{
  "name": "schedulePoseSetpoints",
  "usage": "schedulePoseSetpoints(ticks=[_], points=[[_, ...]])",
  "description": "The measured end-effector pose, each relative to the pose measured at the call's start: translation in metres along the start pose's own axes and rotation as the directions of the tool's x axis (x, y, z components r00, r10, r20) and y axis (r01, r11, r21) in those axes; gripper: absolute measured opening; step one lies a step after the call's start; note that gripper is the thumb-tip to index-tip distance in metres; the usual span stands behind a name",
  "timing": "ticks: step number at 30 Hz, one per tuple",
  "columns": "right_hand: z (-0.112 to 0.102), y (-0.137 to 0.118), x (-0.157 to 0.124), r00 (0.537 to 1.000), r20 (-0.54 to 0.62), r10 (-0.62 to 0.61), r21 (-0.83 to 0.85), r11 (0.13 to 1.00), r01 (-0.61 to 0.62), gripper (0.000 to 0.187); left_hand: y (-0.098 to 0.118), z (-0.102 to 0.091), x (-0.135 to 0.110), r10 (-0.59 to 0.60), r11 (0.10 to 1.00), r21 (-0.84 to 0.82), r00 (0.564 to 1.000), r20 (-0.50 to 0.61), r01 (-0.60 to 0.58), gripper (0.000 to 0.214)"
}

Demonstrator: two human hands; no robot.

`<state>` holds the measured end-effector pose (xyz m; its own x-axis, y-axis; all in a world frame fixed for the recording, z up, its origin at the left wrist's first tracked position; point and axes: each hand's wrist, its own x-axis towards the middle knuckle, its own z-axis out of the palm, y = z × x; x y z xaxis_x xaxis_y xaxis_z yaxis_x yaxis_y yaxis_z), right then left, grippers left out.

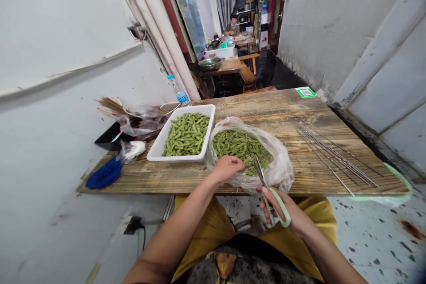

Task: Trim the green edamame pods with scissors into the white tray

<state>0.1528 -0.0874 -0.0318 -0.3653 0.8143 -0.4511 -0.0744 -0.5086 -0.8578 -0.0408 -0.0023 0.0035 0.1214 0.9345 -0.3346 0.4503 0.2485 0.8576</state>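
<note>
My right hand (281, 207) grips scissors (280, 204) with pale green handles, their blades pointing up and away over the near side of a clear plastic bag (282, 166). Green soybean pods (241, 144) fill the opened bag. My left hand (229, 167) is at the bag's near left edge, thumb and fingers pinched together close to the scissor tips; what they hold, if anything, is too small to make out. Left of the bag stands a white plastic tray (155, 153) holding a heap of green pods (186, 135).
Several metal skewers (336, 155) lie on the right of the wooden table (319, 115). A water bottle (181, 94) stands behind the tray. At left are a blue cloth (104, 174), a black box (111, 137) and bundled sticks (111, 105). A person (232, 25) sits at a farther table.
</note>
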Motion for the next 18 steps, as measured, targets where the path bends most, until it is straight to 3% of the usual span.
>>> schedulePoseSetpoints(ticks=[9, 18], points=[[0.0026, -0.0084, 0.001, 0.999, -0.004, -0.054, 0.0, 0.999, 0.054, 0.044, 0.0052, 0.0028, -0.0032, -0.054, 0.996, -0.063, 0.995, 0.087, 0.06, 0.023], [0.0008, -0.0044, 0.0035, 0.998, -0.042, -0.045, 0.007, 0.999, 0.045, 0.048, 0.0115, 0.0079, -0.0024, -0.007, 0.992, -0.121, 0.989, 0.147, 0.025, 0.04]])
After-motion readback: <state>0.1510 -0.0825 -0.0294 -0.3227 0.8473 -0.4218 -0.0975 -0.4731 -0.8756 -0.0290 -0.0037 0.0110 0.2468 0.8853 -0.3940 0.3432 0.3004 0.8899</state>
